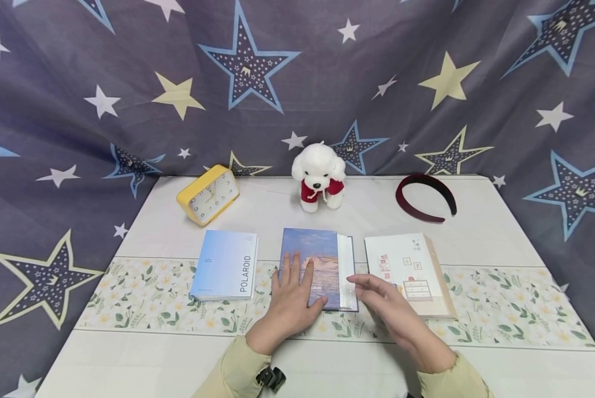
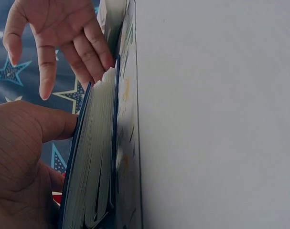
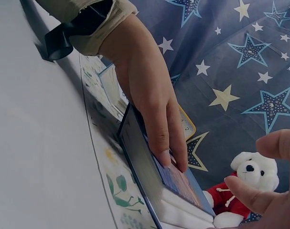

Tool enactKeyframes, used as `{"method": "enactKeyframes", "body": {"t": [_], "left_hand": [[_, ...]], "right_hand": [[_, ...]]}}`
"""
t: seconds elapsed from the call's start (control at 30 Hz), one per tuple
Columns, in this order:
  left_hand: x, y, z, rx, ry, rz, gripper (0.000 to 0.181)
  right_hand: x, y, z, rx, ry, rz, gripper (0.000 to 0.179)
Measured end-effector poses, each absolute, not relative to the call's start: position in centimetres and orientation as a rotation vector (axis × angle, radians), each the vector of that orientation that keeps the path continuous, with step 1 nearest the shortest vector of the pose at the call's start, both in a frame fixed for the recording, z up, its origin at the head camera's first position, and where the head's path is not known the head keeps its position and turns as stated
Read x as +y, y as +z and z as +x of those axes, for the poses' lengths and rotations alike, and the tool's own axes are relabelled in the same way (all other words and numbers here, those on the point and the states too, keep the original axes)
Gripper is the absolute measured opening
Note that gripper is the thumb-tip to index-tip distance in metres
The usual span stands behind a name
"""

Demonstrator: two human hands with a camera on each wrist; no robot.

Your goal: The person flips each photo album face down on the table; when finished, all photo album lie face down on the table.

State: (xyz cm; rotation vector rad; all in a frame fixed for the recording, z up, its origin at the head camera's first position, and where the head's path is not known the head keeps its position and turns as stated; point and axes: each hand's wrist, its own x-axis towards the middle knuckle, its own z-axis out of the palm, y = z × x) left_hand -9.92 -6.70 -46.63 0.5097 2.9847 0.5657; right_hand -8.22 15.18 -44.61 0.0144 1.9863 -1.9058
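A blue photo album (image 1: 317,249) with a sea-and-cliff picture lies at the middle of the table. My left hand (image 1: 292,301) rests on its cover with fingers spread. At the right side the white page edges (image 1: 347,271) show beyond the cover. Close to those edges is my right hand (image 1: 394,312), fingers loosely extended and holding nothing; contact with the pages is hard to tell. From the left wrist, the album's thick stack of pages (image 2: 97,148) appears between dark blue covers. The left thumb lies against the upper cover there.
Left of the album lies a light blue POLAROID album (image 1: 225,265); to its right, a white illustrated album (image 1: 409,271). Along the back stand a yellow clock (image 1: 209,194), a white toy dog (image 1: 319,171) in red and a dark red headband (image 1: 411,207). A starry cloth (image 1: 297,110) hangs behind.
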Motion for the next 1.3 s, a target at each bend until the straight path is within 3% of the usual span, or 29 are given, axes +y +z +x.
{"method": "enactKeyframes", "body": {"t": [0.9,1.3], "left_hand": [[-6.98,-46.78,-9.97,2.978,0.634,0.514,0.079],[-7.21,-46.89,-9.91,2.967,0.695,0.502,0.088]], "right_hand": [[14.89,-44.1,-7.98,1.849,-2.087,0.117,0.046],[15.04,-44.0,-7.7,1.81,-2.174,0.134,0.046]]}}
